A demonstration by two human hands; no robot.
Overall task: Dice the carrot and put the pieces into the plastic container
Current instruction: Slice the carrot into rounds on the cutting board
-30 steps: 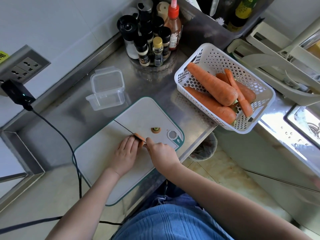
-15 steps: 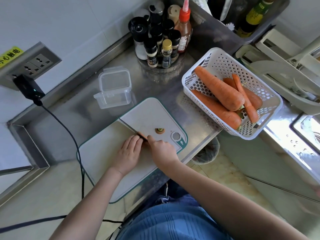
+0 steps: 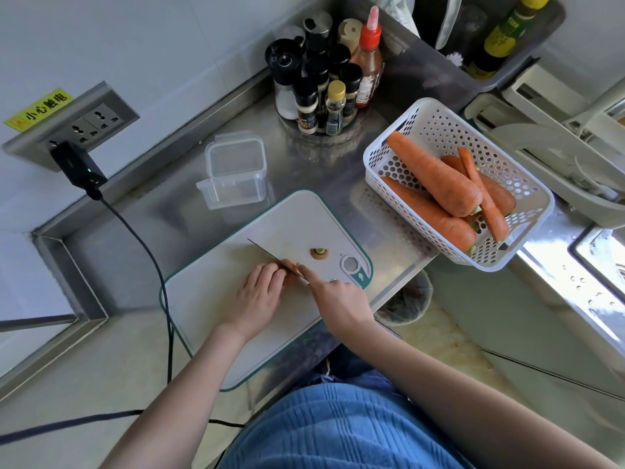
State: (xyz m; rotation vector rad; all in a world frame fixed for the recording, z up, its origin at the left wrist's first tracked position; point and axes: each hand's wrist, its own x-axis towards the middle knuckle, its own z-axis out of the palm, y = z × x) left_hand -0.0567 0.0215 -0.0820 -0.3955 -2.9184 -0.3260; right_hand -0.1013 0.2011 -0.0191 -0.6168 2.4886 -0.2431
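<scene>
On the white cutting board (image 3: 209,299) my left hand (image 3: 258,296) holds a carrot piece (image 3: 290,277) down, fingers curled over it so that most of it is hidden. My right hand (image 3: 338,299) grips a knife (image 3: 270,253) by its hidden handle. The blade runs edge-on across the carrot, right beside my left fingertips. A cut-off carrot top (image 3: 319,253) lies further right on the board. The clear plastic container (image 3: 235,176) stands open beyond the board, with nothing visible inside.
A white perforated basket (image 3: 436,120) with several whole carrots (image 3: 433,179) overhangs the counter edge at right. A rack of spice bottles (image 3: 324,89) stands at the back. A black cable (image 3: 145,238) runs from the wall socket past the board's left end.
The view has shifted slightly. The knife blade now stands on the carrot beside my left fingertips; both hands stay in the same place on the board.
</scene>
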